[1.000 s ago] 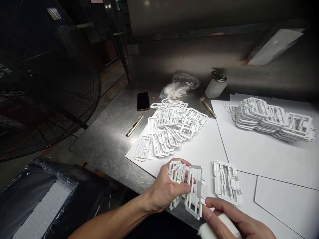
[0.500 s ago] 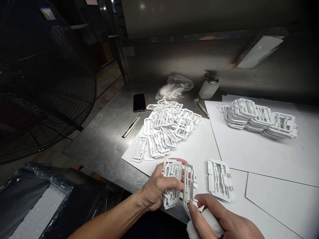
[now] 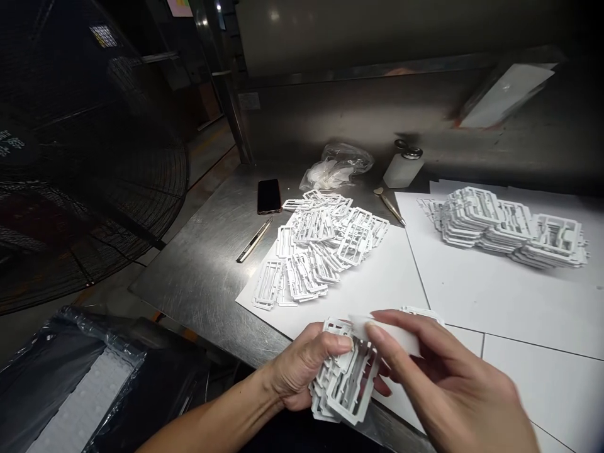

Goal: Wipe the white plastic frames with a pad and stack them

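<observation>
My left hand (image 3: pixel 302 365) is closed around several white plastic frames (image 3: pixel 349 393) with narrow slots, its thumb pressing on the top one. Between the thumb and fingers of my right hand (image 3: pixel 457 377) is a folded white cloth (image 3: pixel 401 338), laid against the upper end of the front frame. Behind my right hand another white frame (image 3: pixel 421 312) lies on the paper, mostly hidden. A loose pile of similar frames (image 3: pixel 314 277) spreads over white sheets just beyond my left hand.
Neater stacks of frames (image 3: pixel 512 220) stand at the right. Around the pile are a phone (image 3: pixel 268 196), a slim pen-like tool (image 3: pixel 255 240), a metal-tipped tool (image 3: pixel 391 206), a plastic bag (image 3: pixel 346 157) and a pump bottle (image 3: pixel 403 170). A large fan (image 3: pixel 104 189) stands left.
The separate frame in my right hand has joined the ones in my left. My right hand has moved up with the cloth onto it, covering most of the frame on the paper.
</observation>
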Motion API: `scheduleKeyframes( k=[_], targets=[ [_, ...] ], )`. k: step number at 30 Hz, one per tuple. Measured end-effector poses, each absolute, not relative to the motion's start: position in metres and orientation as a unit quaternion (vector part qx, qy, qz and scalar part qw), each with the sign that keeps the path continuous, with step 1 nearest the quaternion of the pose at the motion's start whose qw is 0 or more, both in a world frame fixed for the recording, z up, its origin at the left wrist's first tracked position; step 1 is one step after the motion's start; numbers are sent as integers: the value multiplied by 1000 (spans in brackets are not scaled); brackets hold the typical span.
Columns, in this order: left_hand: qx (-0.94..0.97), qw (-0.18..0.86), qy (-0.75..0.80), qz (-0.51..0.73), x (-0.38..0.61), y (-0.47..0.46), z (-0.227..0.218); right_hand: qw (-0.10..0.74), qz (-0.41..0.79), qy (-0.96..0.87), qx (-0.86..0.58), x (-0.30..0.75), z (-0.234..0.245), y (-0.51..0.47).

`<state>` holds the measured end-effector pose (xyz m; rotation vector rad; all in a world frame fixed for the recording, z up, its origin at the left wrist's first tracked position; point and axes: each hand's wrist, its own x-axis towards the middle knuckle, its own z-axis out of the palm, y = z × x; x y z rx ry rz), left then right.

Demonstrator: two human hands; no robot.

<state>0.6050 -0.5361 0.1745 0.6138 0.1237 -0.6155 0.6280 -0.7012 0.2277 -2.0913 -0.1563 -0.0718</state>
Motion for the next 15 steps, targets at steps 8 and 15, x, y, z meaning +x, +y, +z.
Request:
scheduleKeyframes(
  k=[8, 15],
  targets=[
    [280, 908, 70, -304, 607, -531, 172, 357, -121, -36, -925, 626, 216, -721],
    [359, 899, 70, -243, 609, -532, 178, 356, -119, -150, -914, 613, 215, -702]
  ],
)
